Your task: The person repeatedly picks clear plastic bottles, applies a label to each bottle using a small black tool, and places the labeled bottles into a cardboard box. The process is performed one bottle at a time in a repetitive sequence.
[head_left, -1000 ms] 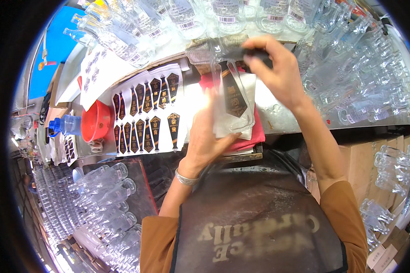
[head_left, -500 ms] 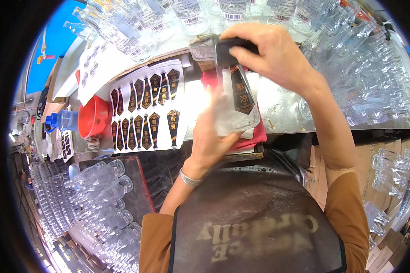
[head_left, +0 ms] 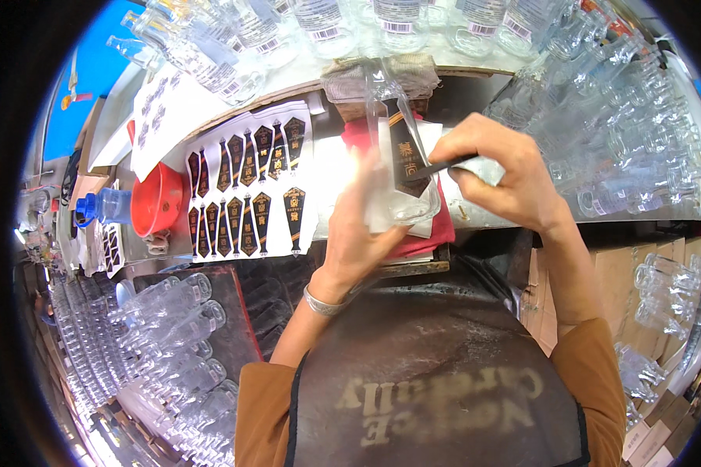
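A clear glass bottle (head_left: 422, 208) lies on its side, its neck resting on a folded grey cloth (head_left: 413, 75) at the far end. On its face is a black tie-shaped label (head_left: 399, 140) with gold lettering. My left hand (head_left: 354, 237), slightly blurred, grips the bottle's left side and base. In my right hand (head_left: 506, 171), between thumb and fingers, is a thin black scraper (head_left: 444, 165). Its edge presses on the label's lower part. White paper and a red cloth (head_left: 444, 222) lie beneath the bottle.
To the left lies a white sheet (head_left: 311, 167) bearing two rows of black tie-shaped labels. Beyond it are a red bowl (head_left: 152, 206) and a blue-capped clear container (head_left: 115, 206). Glass bottles (head_left: 397, 23) stand along the back; more crowd the right (head_left: 592, 109) and lower left (head_left: 183, 342).
My right hand has moved from the bottle's neck toward me, down to the label's lower end, with the scraper. The neck is now uncovered. My left hand stays on the bottle.
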Motion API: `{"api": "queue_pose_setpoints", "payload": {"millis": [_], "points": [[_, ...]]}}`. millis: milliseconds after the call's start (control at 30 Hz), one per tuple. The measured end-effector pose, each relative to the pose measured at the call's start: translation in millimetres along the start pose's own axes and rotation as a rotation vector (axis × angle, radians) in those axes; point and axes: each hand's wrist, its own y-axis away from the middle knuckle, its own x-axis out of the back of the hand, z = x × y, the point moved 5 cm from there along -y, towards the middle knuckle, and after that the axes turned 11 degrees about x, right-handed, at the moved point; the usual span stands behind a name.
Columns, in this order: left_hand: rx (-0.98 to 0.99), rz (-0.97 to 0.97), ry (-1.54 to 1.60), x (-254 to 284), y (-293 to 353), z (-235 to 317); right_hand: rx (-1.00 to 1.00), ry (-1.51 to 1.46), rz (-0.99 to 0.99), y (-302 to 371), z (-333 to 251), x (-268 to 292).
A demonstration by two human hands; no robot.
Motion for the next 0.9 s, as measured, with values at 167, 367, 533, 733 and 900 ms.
{"api": "queue_pose_setpoints", "payload": {"millis": [167, 367, 533, 733, 900], "points": [[-0.019, 0.021, 0.009, -1.6, -2.2, 2.3, -0.058, 0.107, 0.020, -45.4, 21.8, 3.7], [0.006, 0.041, -0.023, -1.7, -0.1, -2.0, 0.261, 0.458, 0.080, -64.3, 3.5, -10.9], [0.033, 0.045, 0.161, 0.8, -5.7, 18.9, 0.209, 0.174, -0.209, -19.2, -44.6, -42.4], [-0.025, 0.106, -0.046, -1.7, 2.4, 4.9, 0.176, 0.459, 0.224, -44.6, 0.2, 0.2], [-0.099, 0.179, -0.078, -0.4, 5.8, 15.5, 0.099, -0.056, -0.250, 6.5, -50.1, -42.9]]}}
